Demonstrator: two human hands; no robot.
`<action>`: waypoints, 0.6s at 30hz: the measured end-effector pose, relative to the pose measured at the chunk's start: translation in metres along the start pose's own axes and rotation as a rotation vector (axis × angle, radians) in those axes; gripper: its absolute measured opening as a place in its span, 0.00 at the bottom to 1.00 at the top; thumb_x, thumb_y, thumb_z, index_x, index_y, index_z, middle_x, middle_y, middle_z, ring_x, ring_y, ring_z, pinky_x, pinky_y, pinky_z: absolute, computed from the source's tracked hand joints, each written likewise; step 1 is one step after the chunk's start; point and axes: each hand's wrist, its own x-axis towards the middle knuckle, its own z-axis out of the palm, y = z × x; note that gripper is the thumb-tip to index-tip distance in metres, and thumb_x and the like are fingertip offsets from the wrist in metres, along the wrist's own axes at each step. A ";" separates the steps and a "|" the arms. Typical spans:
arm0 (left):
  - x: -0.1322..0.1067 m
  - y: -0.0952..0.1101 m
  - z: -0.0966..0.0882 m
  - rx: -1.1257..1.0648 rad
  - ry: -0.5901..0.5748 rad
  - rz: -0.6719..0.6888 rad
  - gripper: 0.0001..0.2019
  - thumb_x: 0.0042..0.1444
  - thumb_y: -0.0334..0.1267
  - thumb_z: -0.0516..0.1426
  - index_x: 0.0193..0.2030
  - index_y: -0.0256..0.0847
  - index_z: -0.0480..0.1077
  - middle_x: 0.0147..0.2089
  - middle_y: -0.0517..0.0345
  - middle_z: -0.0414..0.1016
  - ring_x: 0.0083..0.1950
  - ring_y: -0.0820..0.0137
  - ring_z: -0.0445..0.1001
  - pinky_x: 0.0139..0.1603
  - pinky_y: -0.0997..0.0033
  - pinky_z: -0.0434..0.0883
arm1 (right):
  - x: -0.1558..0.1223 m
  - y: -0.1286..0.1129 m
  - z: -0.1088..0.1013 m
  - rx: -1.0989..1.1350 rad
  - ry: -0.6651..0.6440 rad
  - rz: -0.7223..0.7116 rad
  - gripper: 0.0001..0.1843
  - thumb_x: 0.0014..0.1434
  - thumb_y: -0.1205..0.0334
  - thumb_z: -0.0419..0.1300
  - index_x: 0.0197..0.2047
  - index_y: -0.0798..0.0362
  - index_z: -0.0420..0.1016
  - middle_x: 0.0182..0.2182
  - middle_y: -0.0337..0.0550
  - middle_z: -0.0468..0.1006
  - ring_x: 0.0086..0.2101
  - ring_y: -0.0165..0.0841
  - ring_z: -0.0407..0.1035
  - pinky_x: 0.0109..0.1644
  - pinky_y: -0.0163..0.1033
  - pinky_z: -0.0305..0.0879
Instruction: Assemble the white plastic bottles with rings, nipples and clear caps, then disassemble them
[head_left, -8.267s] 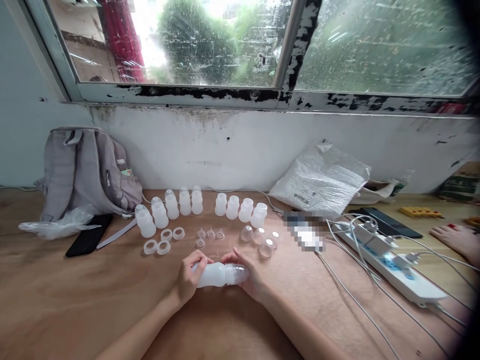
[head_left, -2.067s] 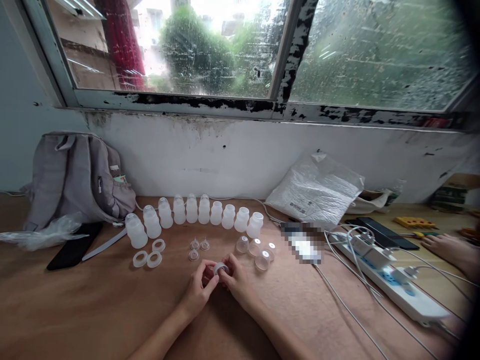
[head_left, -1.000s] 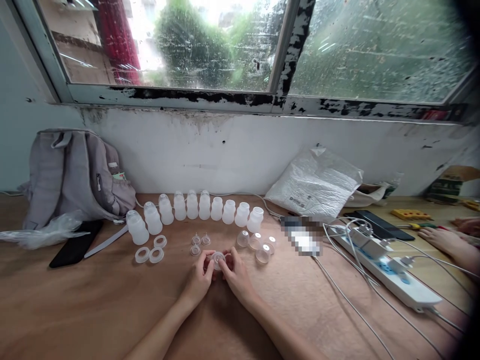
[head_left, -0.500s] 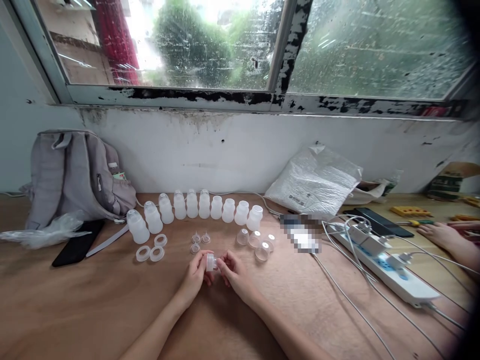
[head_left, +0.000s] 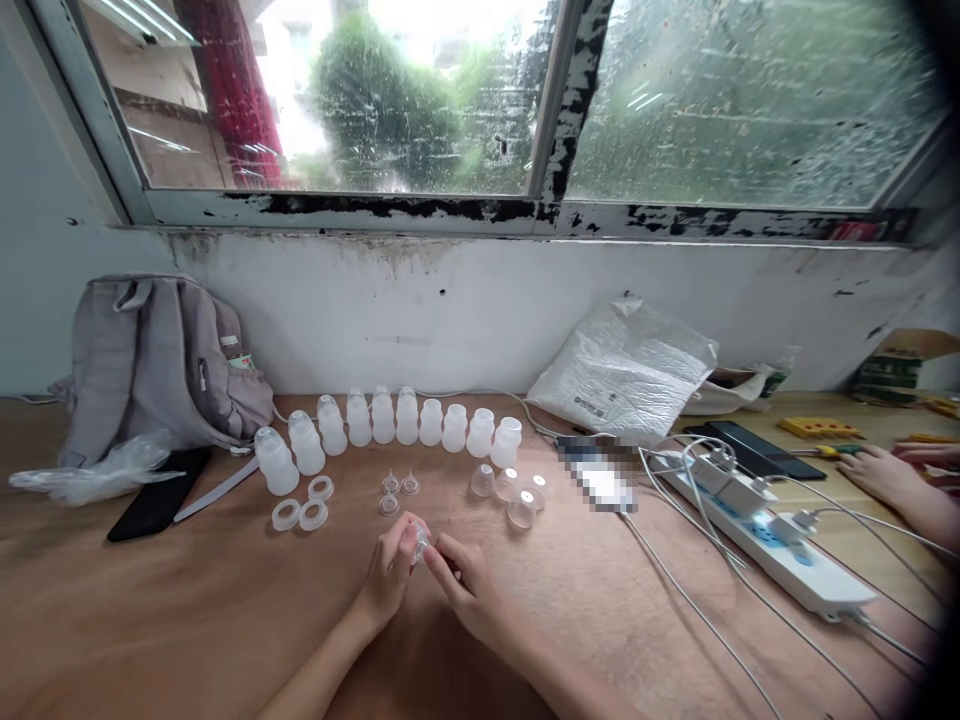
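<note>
A clear baby bottle nipple in a screw ring (head_left: pixel 421 545) is gripped in the closed fingers of my left hand (head_left: pixel 388 572). My right hand (head_left: pixel 471 588) is closed too, its thumb and fingertips pinching the nipple's side; the fingers hide part of it. Just beyond the hands lie three loose nipples (head_left: pixel 389 503) and, to their left, three white screw rings (head_left: pixel 313 514). Several clear dome caps (head_left: pixel 521 510) stand to the right. Frosted baby bottles (head_left: pixel 382 418) form a curved row behind; those on the left have domed tops, those on the right have bare necks.
A grey backpack (head_left: pixel 150 360), a plastic bag (head_left: pixel 105 472) and a black phone-like slab (head_left: pixel 159 495) sit at left. On the right are a silvery pouch (head_left: pixel 622 370), a power strip (head_left: pixel 780 550) with cables, and another person's hand (head_left: pixel 881 475) by a screwdriver.
My hands have turned the nipple and ring so its end faces me more. My right thumb now reaches across it. The view has tilted slightly upward.
</note>
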 end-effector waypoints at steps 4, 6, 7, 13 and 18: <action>-0.001 0.000 -0.003 0.195 0.001 0.085 0.16 0.59 0.47 0.39 0.33 0.40 0.60 0.20 0.65 0.60 0.22 0.74 0.61 0.25 0.76 0.60 | -0.001 0.006 -0.004 0.003 0.043 0.005 0.16 0.58 0.59 0.49 0.21 0.53 0.53 0.17 0.31 0.54 0.20 0.23 0.49 0.24 0.31 0.46; 0.002 0.002 -0.008 0.364 -0.018 0.154 0.15 0.58 0.46 0.41 0.38 0.41 0.62 0.22 0.63 0.65 0.24 0.72 0.66 0.28 0.75 0.62 | 0.001 0.015 -0.007 0.051 0.104 0.065 0.17 0.58 0.56 0.50 0.21 0.53 0.53 0.17 0.31 0.55 0.19 0.23 0.50 0.23 0.31 0.47; 0.006 0.005 -0.011 0.452 -0.032 0.179 0.15 0.59 0.46 0.41 0.42 0.41 0.61 0.24 0.62 0.67 0.26 0.71 0.68 0.30 0.75 0.63 | 0.003 0.021 -0.009 0.087 0.147 0.100 0.17 0.58 0.55 0.49 0.21 0.52 0.53 0.17 0.31 0.56 0.19 0.24 0.50 0.22 0.30 0.48; 0.065 0.035 -0.019 0.996 0.005 0.178 0.16 0.58 0.44 0.44 0.52 0.44 0.58 0.39 0.55 0.73 0.36 0.66 0.73 0.34 0.71 0.66 | 0.018 0.054 -0.023 0.320 0.429 0.300 0.18 0.57 0.47 0.46 0.24 0.51 0.54 0.17 0.31 0.57 0.14 0.22 0.50 0.15 0.29 0.47; 0.138 0.047 -0.011 1.129 0.022 0.139 0.20 0.56 0.38 0.47 0.56 0.42 0.54 0.46 0.47 0.71 0.41 0.60 0.73 0.38 0.65 0.66 | 0.022 0.062 -0.023 0.400 0.441 0.348 0.20 0.54 0.43 0.48 0.25 0.51 0.56 0.17 0.30 0.57 0.13 0.23 0.50 0.13 0.28 0.48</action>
